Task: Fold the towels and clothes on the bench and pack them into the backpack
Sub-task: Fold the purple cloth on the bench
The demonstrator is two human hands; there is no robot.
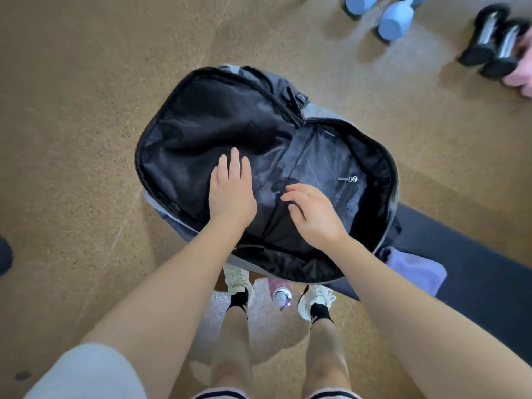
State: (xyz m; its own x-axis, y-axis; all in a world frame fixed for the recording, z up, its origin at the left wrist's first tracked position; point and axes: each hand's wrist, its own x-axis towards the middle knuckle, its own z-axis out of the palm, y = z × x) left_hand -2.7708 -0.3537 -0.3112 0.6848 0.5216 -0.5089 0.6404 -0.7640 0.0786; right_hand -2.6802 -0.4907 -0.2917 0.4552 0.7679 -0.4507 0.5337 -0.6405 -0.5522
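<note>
Two hands are over the unzipped backpack [374, 156]: left hand [231, 191] presses flat on lining, right hand [313, 214] hovers with relaxed fingers.

Left hand [231, 189] flat; right hand [312, 213] relaxed

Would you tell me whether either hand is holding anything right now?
Nothing is held: the left hand lies flat on the backpack lining, the right hand hovers open.

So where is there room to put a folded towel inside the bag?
The backpack lies unzipped and looks bare inside. The widest free patch is the flap lining beyond the left hand. Another lies by the zip pocket, past the right hand. The middle, between both hands, is crowded.
</note>
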